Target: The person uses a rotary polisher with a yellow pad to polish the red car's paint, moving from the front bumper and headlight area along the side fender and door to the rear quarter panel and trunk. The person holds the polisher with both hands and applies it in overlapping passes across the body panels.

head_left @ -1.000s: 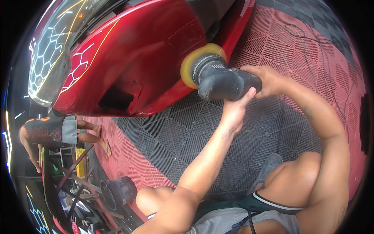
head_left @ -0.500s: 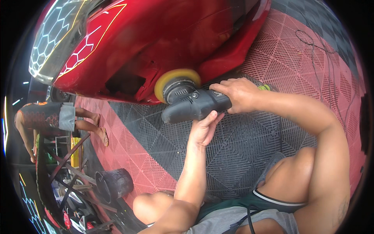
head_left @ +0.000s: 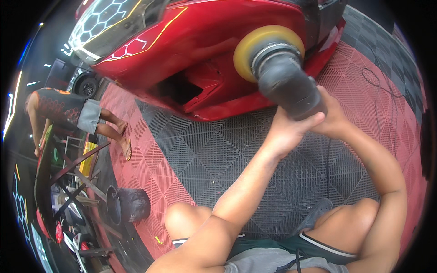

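Observation:
A black power polisher (head_left: pixel 289 84) with a round yellow foam pad (head_left: pixel 246 51) is up against the red car bumper (head_left: pixel 200 41). The pad faces the paint; whether it presses on it is hidden behind the tool. My left hand (head_left: pixel 289 132) grips the polisher's body from below, its thumb stretched to the right and its other fingers mostly hidden. Just to the right, my right hand (head_left: pixel 331 113) is wrapped round the rear of the tool, partly covered by the body. Left of the pad, the bumper has a dark rectangular opening (head_left: pixel 182 88).
Red and dark grey grid tiles (head_left: pixel 236 168) cover the floor. A black bucket (head_left: pixel 132 204) lies at lower left, near a crossed-leg stand (head_left: pixel 77 182). Another person (head_left: pixel 63 109) bends over at far left. A thin cable (head_left: pixel 378 84) runs along the right side.
Both hands have carried the polisher right and upward along the bumper, away from the dark opening. The tool's body has swung to point toward me. My view has shifted slightly.

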The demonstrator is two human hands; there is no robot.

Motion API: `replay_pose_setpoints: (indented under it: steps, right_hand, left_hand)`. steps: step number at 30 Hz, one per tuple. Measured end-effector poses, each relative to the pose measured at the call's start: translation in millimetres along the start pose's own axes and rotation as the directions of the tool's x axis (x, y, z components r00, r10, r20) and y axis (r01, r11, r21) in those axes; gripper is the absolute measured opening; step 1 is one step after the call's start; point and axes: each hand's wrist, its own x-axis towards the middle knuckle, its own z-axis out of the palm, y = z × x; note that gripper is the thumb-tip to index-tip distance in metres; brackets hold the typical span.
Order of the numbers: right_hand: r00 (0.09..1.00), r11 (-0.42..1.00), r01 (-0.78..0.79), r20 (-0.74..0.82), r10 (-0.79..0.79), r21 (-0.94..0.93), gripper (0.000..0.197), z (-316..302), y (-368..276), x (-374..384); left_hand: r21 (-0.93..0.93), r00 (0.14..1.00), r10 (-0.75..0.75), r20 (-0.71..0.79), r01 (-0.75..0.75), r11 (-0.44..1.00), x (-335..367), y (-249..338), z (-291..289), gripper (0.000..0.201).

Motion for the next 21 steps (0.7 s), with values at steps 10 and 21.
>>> replay_pose_setpoints:
  steps: [10,21]
  right_hand:
    - [0.986,0.983,0.164,0.024,-0.166,0.079,0.089,52.8,-37.3,18.3]
    - [0.972,0.958,0.144,0.215,-0.091,-0.246,0.091,89.1,-16.5,0.8]
  left_hand:
    - [0.001,0.991,0.003,-0.131,-0.002,1.000,-41.3,18.8,-48.5,0.077]
    - [-0.271,0.988,-0.148,-0.033,0.134,0.953,-61.3,-64.7,-99.6,0.089]
